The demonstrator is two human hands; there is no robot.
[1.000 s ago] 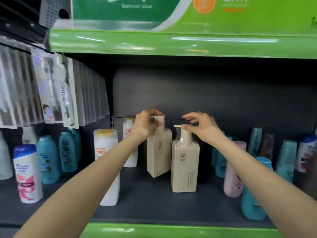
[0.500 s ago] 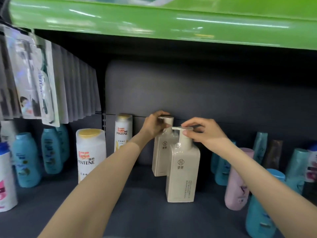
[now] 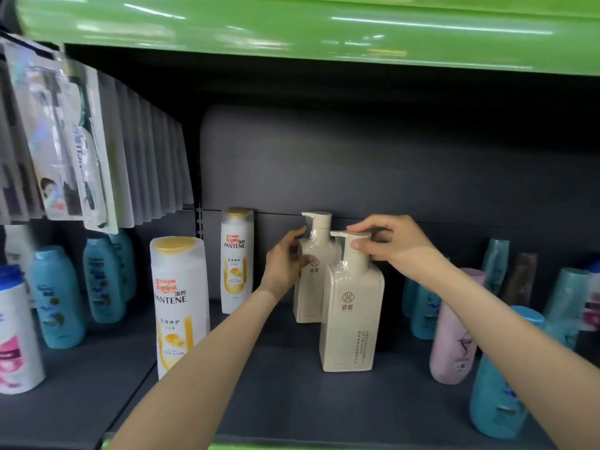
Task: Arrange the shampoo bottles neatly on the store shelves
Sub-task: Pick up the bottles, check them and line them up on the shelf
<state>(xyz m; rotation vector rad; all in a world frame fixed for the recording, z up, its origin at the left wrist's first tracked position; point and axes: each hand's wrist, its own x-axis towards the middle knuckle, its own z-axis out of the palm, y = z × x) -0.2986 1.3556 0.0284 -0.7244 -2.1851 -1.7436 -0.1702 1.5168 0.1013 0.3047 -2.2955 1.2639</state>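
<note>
Two beige pump bottles stand upright on the dark shelf (image 3: 292, 394), one behind the other. My left hand (image 3: 285, 261) grips the shoulder of the rear beige bottle (image 3: 313, 277) near the back wall. My right hand (image 3: 393, 246) pinches the pump head of the front beige bottle (image 3: 350, 319). Two white Pantene bottles stand to the left, a large one (image 3: 180, 303) in front and a slimmer one (image 3: 237, 259) behind.
Teal bottles (image 3: 55, 297) and a white-pink bottle (image 3: 14, 336) fill the left side. A pink bottle (image 3: 453, 332) and more teal bottles (image 3: 500, 384) crowd the right. Hanging toothbrush packs (image 3: 68, 141) overhang the upper left. A green shelf edge (image 3: 324, 30) runs overhead.
My left hand slid down from the rear bottle's pump top to its shoulder. The front bottle now stands directly in front of the rear one. The view moved closer and lower.
</note>
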